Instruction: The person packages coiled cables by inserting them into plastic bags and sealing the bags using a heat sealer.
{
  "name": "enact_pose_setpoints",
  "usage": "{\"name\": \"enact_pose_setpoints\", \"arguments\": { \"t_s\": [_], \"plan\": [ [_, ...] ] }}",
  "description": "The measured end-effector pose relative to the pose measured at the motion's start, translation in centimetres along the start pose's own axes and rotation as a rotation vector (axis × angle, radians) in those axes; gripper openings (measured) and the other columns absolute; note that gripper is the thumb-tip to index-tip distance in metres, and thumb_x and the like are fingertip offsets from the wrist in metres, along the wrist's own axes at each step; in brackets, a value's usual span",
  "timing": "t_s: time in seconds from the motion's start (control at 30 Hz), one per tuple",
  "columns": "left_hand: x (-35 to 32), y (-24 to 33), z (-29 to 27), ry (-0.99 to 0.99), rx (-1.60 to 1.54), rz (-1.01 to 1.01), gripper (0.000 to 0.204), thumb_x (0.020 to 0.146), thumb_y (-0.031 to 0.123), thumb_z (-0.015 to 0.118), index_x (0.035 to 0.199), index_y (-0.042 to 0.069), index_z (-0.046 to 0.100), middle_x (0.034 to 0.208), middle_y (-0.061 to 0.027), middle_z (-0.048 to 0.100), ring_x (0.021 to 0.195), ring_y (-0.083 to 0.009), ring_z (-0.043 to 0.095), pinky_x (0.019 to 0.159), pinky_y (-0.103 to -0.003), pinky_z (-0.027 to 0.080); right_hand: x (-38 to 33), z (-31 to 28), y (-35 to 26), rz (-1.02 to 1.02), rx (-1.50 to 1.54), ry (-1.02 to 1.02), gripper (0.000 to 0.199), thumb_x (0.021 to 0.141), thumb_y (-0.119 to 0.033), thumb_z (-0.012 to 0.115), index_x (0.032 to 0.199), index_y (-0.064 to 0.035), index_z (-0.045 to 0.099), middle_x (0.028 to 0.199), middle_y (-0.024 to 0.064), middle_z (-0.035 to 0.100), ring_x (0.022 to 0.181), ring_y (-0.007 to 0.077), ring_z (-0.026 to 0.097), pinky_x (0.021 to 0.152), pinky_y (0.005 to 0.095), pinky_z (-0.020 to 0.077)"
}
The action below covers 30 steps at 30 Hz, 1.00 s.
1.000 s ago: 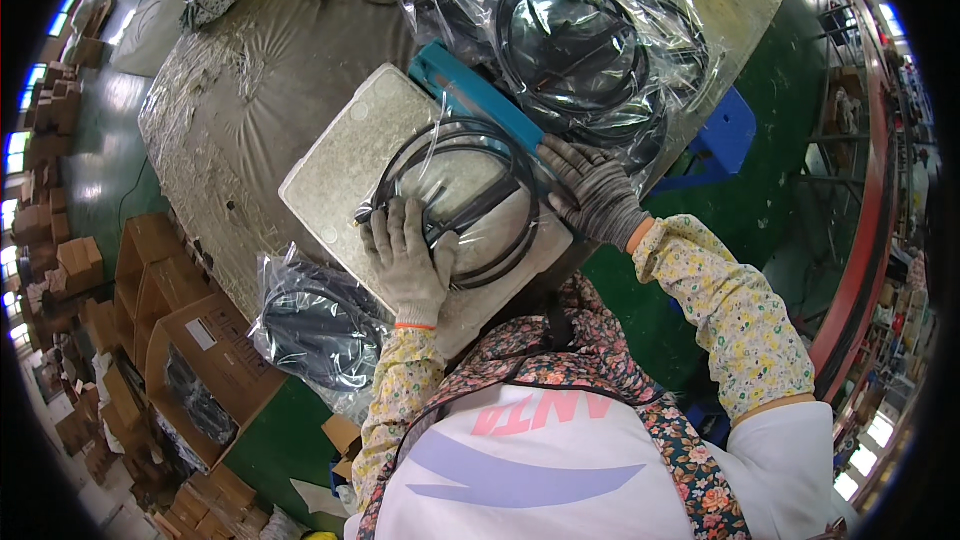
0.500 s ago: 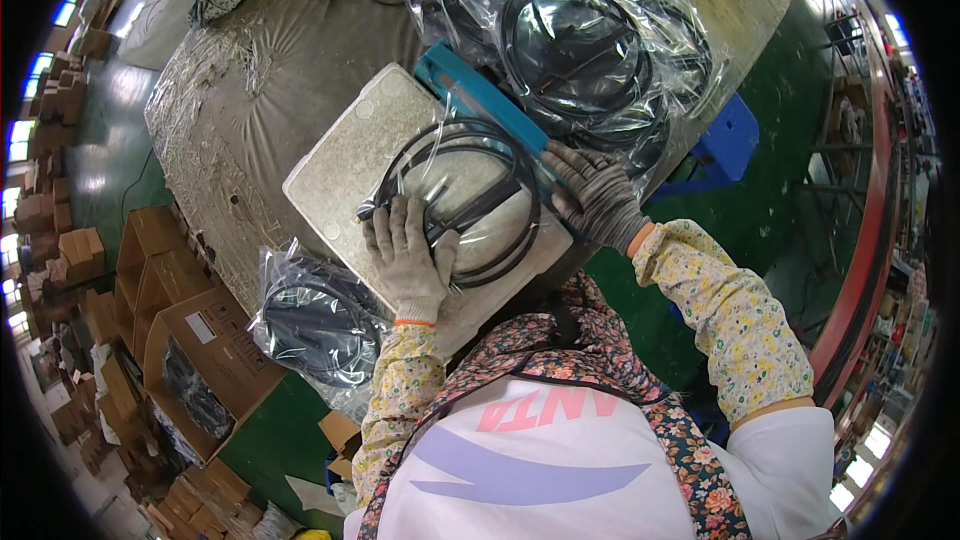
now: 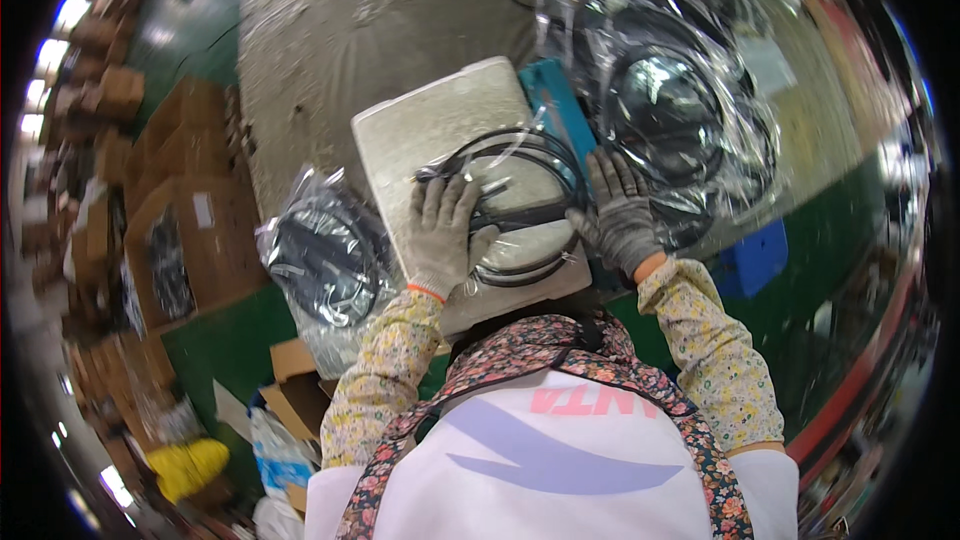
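Observation:
A coiled black cable [image 3: 545, 140] lies on a speckled, off-white board [image 3: 430, 120], with glints of clear plastic over it. My gloved left hand [image 3: 440, 230] rests flat on the coil's left side, fingers stretched out and the thumb apart. Along the board's right edge runs a long teal bar-shaped device [image 3: 556, 105]. On its near end lies my gloved right hand [image 3: 618, 210], fingers extended and its thumb beside the coil. Neither hand is wrapped round anything. The right palm hides the near end of the device.
Bagged black cable coils [image 3: 665, 110] are piled right of the device. Another bagged coil [image 3: 325, 255] lies left of the board, on the table [image 3: 330, 40]. Open cardboard boxes [image 3: 225, 240] stand beyond the table's left edge. A blue plastic piece [image 3: 755, 260] sits below its right edge.
The whole view has turned, shifting the board and piles rightward. My right hand's fingers now lie straighter along the teal device. My left hand stays on the coil.

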<state>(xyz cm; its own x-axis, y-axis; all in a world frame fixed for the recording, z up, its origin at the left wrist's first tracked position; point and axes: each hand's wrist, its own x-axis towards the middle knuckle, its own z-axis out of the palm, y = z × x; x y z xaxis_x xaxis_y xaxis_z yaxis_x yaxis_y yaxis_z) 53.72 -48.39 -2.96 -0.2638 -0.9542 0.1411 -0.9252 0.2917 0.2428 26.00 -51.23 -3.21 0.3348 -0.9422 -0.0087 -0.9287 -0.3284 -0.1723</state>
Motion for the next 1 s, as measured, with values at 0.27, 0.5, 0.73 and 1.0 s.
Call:
{"name": "enact_pose_setpoints", "arguments": {
  "t_s": [0.27, 0.5, 0.73, 1.0],
  "plan": [
    [-4.9, 6.6, 2.4, -0.146, 0.067, -0.148, 0.066, 0.096, 0.058, 0.029, 0.150, 0.020, 0.029, 0.155, -0.0061, 0.029, 0.145, -0.0258, 0.020, 0.119, -0.048, 0.003, 14.4, 0.9, -4.0, -0.603, -0.202, -0.186, 0.092, 0.081, -0.060, 0.059, 0.150, -0.0096, 0.024, 0.152, 0.0119, 0.031, 0.142, 0.0309, 0.023, 0.116, 0.0483, 0.0138],
    [-12.7, 9.4, -2.3, 0.396, -0.130, -0.454, 0.045, 0.082, 0.032, 0.067, 0.121, 0.012, 0.057, 0.115, -0.0075, 0.062, 0.113, -0.0267, 0.055, 0.107, -0.046, 0.035, 18.5, -3.6, -9.4, -0.459, -0.089, -0.782, 0.075, 0.070, -0.033, 0.082, 0.131, -0.0018, 0.051, 0.121, 0.0217, 0.060, 0.108, 0.0319, 0.061, 0.094, 0.0355, 0.0466],
    [-21.5, 3.4, -6.0, 0.678, -0.522, -1.111, 0.043, 0.089, 0.024, 0.063, 0.123, 0.000, 0.056, 0.106, -0.0150, 0.064, 0.098, -0.0270, 0.061, 0.088, -0.038, 0.047, 15.2, -11.6, -19.8, -0.622, 0.287, -0.858, 0.034, 0.076, -0.027, 0.079, 0.098, -0.0044, 0.068, 0.098, 0.0106, 0.067, 0.086, 0.0246, 0.062, 0.078, 0.0368, 0.0487],
    [-19.1, -12.6, -13.9, 1.031, -2.105, -0.868, 0.076, 0.097, 0.061, 0.034, 0.141, -0.001, 0.038, 0.118, -0.0082, 0.061, 0.098, -0.0162, 0.061, 0.089, -0.032, 0.050, 17.4, -4.7, -28.8, -1.440, 0.531, -0.074, 0.015, 0.067, -0.021, 0.073, 0.082, -0.0218, 0.070, 0.102, -0.0057, 0.066, 0.108, 0.0159, 0.055, 0.105, 0.0432, 0.0344]
  ]
}}
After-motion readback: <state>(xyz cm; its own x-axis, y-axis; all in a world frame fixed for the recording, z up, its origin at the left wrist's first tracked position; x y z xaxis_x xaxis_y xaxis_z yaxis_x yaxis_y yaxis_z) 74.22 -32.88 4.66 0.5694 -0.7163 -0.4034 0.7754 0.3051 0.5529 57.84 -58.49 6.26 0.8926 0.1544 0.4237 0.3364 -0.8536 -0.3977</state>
